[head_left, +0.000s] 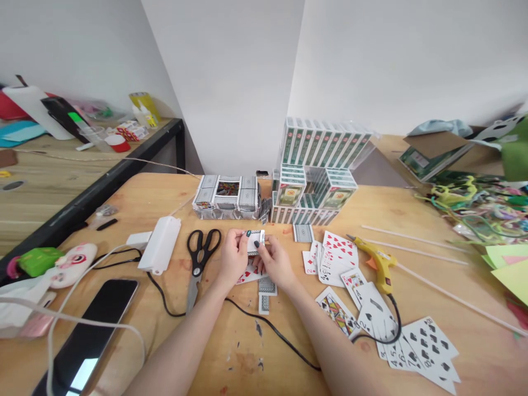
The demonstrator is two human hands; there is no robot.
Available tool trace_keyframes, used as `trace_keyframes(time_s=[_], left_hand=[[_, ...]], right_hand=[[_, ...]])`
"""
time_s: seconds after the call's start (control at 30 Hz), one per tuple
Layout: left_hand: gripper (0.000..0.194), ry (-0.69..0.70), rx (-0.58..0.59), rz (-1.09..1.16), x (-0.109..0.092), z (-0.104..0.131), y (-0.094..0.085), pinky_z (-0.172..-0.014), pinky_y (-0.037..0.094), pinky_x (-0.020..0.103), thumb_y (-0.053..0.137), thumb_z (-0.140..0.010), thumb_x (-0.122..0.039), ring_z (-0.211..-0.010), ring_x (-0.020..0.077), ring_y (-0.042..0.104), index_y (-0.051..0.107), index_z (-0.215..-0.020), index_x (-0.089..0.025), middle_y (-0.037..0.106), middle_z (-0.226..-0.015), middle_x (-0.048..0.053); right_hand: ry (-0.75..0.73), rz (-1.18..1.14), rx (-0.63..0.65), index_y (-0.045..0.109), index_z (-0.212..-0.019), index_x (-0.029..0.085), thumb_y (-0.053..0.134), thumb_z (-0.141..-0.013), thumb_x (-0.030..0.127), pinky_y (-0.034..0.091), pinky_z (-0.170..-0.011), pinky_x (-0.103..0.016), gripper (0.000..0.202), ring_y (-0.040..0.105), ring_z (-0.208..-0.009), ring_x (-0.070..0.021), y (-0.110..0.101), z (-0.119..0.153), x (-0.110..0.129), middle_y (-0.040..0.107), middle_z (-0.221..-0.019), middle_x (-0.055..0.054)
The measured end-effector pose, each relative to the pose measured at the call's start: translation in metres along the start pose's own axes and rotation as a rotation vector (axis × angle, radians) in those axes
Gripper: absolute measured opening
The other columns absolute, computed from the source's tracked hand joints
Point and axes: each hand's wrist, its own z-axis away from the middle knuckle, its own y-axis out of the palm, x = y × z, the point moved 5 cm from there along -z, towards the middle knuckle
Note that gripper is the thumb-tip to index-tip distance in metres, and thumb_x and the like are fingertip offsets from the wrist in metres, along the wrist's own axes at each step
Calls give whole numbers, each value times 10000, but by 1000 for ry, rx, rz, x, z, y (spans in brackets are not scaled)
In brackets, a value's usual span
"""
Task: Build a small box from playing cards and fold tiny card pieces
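Note:
My left hand [236, 256] and my right hand [272, 259] are close together at the middle of the table, both closed on a small white piece with a patterned edge, which looks like a folded playing card [253, 242]. Each thumb, with a dark nail, presses on its face. Just under my hands lie a red-suited card [246, 276] and grey-backed cards [267, 286], partly covered by my fingers. Beyond them stands a box-like structure made of playing cards [226, 197]. Black-handled scissors [199, 257] lie left of my left hand.
Green-and-white card boxes [311, 212] are stacked at the back. A yellow glue gun [381, 265] rests among loose face-up cards [340, 256] on the right, its black cord crossing the table. At left are a phone [97, 324] and a white power strip [160, 245]. Thin white sticks [454, 297] lie at right.

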Motion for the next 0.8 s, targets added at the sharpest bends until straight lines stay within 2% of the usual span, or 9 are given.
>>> trace_keyframes(time_s=[0.23, 0.37, 0.6, 0.73, 0.8], left_hand=[[84, 62, -6, -18, 2, 2, 0, -630, 477, 255, 421, -848, -295, -705, 153, 613, 436, -853, -213, 593, -762, 25], [92, 109, -11, -105, 0, 4, 0, -627, 461, 257, 422, -846, -289, -702, 159, 617, 453, -875, -208, 617, -760, 33], [216, 171, 82, -252, -10, 7, 7, -633, 443, 256, 421, -854, -281, -739, 166, 619, 454, -1050, -196, 649, -857, 55], [117, 145, 58, -287, -11, 4, 4, -551, 385, 233, 413, -856, -294, -612, 147, 575, 493, -867, -209, 620, -708, 20], [179, 148, 30, -355, -11, 3, 1, -517, 336, 233, 418, -852, -321, -552, 141, 529, 479, -723, -212, 578, -623, 5]], right_hand=[[-34, 121, -31, 478, -891, 206, 457, -843, 476, 401, -390, -212, 276, 518, -405, -116, -2, -1, -1, 541, -528, 45], [-21, 102, -70, 474, -880, 213, 452, -843, 475, 403, -371, -219, 266, 517, -393, -122, -3, -1, -2, 515, -528, 52], [4, 46, -115, 452, -989, 229, 428, -850, 477, 414, -348, -233, 285, 524, -367, -143, -5, -2, -7, 539, -503, 45], [7, 41, -101, 454, -990, 232, 447, -841, 485, 400, -334, -230, 293, 513, -352, -136, -4, -3, -8, 540, -514, 49], [2, 26, -105, 464, -982, 227, 460, -833, 490, 401, -337, -230, 303, 514, -361, -130, -4, -2, -5, 548, -541, 45]])
